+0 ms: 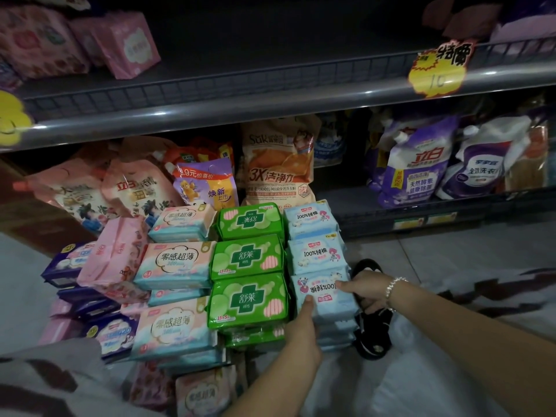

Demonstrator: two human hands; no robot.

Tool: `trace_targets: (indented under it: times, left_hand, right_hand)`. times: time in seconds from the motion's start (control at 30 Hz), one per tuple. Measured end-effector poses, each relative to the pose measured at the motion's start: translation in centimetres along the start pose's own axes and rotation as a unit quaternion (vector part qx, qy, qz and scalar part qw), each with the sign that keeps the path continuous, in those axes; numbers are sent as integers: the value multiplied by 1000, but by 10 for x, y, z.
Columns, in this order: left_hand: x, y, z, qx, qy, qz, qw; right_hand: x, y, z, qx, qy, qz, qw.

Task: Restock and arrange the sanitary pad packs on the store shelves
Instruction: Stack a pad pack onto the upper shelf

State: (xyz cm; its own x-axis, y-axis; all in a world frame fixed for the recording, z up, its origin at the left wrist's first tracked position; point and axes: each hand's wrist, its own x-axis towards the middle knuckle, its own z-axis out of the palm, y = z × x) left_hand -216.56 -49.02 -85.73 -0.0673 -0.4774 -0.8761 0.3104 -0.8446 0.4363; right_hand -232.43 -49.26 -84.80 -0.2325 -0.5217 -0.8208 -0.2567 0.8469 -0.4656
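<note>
**Q:** State the grip at that moment and the location of the item.

**A:** I held the nearest pale blue pack (326, 297), lower centre-right of the frame, between both hands. My left hand (301, 335) gripped its near-left corner, thumb on the top face. My right hand (365, 288) clasped its right edge, fingers curled round the side. The pack topped the front pile of the blue column and its print read upside down to me.

**Q:** Procedure for the step?

**A:** My judgement: turn the pack until its print matched the two behind, square it over the pile, then butt its left edge against the green packs (248, 299). Soft wrappers slide, so even pressure from both sides was advisable.

**Q:** Count, near to far.

**A:**
- Blue column: three top faces visible, more stacked beneath the front one; number unclear.
- Green column: three top faces.
- Peach-and-teal packs (176, 264): three top faces in the column, one more at the bottom edge of the frame.
- Pink wrapped pack (115, 255): one clearly, left of centre.
- Dark blue packs (67, 261): several at the left; exact count unclear.
- Detergent pouches (278, 159): a row behind, under the shelf (210, 108).
- Upper shelf: two pink packs (128, 45) in the upper left.
</note>
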Motion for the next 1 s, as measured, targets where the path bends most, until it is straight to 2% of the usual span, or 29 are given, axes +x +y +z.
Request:
trace_targets:
  times: [0.23, 0.4, 0.53, 0.63, 0.7, 0.77, 0.83, 0.9, 0.93, 1.0]
  left_hand:
    - [-23, 7, -5, 26, -24, -15, 999]
    - [-35, 12, -10, 47, -34, -10, 998]
    - [-49, 40, -3, 94, -53, 112, 988]
    - [-65, 72, 4, 126, -78, 218, 965]
    - [-74, 95, 7, 192, -74, 325, 923]
    - [-78, 118, 5, 293, -65, 445, 843]
    - [-78, 143, 1, 383, -41, 542, 747]
    - [-78, 171, -2, 444, -11, 608, 658]
    - [-79, 186, -3, 462, 2, 630, 625]
    - [-83, 219, -3, 475, 27, 656, 586]
  right_hand:
    - [-18, -7, 9, 25, 63, -96, 993]
    - [-43, -12, 20, -38, 150, -162, 975]
    - [-54, -28, 26, -18, 220, -260, 940]
    - [-62, -50, 22, -19, 251, -332, 909]
    - [-71, -67, 16, -58, 289, -388, 873]
    - [-80, -87, 11, -120, 340, -443, 821]
    - [-87, -110, 7, -171, 383, -496, 760]
    - [-91, -136, 2, -216, 413, -522, 714]
    - [-94, -149, 0, -235, 423, -528, 698]
    - [-97, -178, -6, -255, 444, -544, 665]
